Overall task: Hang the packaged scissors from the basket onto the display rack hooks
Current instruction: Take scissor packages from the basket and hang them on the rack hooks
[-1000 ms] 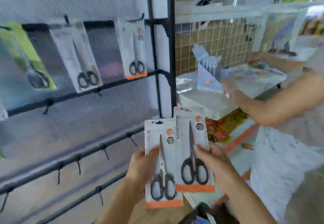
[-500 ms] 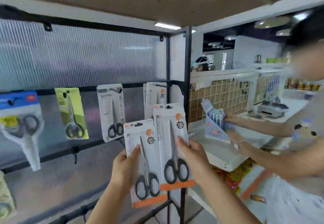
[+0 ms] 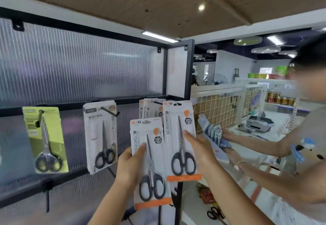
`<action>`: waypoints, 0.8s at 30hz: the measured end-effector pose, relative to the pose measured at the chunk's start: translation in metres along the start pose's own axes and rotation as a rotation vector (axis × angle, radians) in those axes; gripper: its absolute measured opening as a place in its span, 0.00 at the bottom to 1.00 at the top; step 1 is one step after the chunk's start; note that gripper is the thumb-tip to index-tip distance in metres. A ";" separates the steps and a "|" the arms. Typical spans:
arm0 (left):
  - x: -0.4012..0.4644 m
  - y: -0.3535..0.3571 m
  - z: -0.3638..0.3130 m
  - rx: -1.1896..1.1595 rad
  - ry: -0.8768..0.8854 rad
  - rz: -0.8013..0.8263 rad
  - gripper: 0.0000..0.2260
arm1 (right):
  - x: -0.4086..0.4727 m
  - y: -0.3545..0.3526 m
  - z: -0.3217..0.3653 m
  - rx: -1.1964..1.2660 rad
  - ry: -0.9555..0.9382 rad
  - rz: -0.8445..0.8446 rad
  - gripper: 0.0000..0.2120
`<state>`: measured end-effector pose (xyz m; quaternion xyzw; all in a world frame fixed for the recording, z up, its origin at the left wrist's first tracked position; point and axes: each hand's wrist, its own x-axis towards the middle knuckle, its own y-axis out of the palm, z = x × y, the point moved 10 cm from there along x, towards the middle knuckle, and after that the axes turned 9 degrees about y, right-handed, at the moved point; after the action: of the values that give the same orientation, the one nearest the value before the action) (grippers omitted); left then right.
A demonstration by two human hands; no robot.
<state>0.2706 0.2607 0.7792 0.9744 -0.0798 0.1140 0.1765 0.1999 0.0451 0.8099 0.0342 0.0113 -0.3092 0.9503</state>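
Orange-edged scissor packs at frame centre.
Our left hand (image 3: 131, 163) grips the lower pack (image 3: 150, 163); our right hand (image 3: 201, 152) grips the upper pack (image 3: 180, 136).

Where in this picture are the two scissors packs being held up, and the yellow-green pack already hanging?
Left-hand scissors pack (image 3: 151, 163), head view: middle of the card, on the blades.
Right-hand scissors pack (image 3: 180, 136), head view: middle of the card, on the blades.
Yellow-green pack (image 3: 45, 140), head view: card centre.
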 end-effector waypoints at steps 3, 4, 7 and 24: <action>0.008 -0.005 0.000 0.018 -0.011 -0.004 0.08 | 0.013 0.006 0.002 0.001 0.023 0.027 0.10; 0.012 -0.008 -0.002 0.028 -0.007 -0.014 0.08 | 0.016 0.009 0.003 0.006 0.031 0.041 0.11; 0.020 -0.011 -0.007 0.052 0.014 -0.026 0.09 | 0.023 0.014 0.006 0.030 0.039 0.110 0.12; 0.038 -0.001 0.000 0.032 0.022 -0.101 0.08 | 0.073 0.036 -0.020 0.005 0.081 0.223 0.10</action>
<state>0.3073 0.2570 0.7881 0.9786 -0.0267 0.1168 0.1673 0.2803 0.0327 0.7889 0.0503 0.0451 -0.2000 0.9775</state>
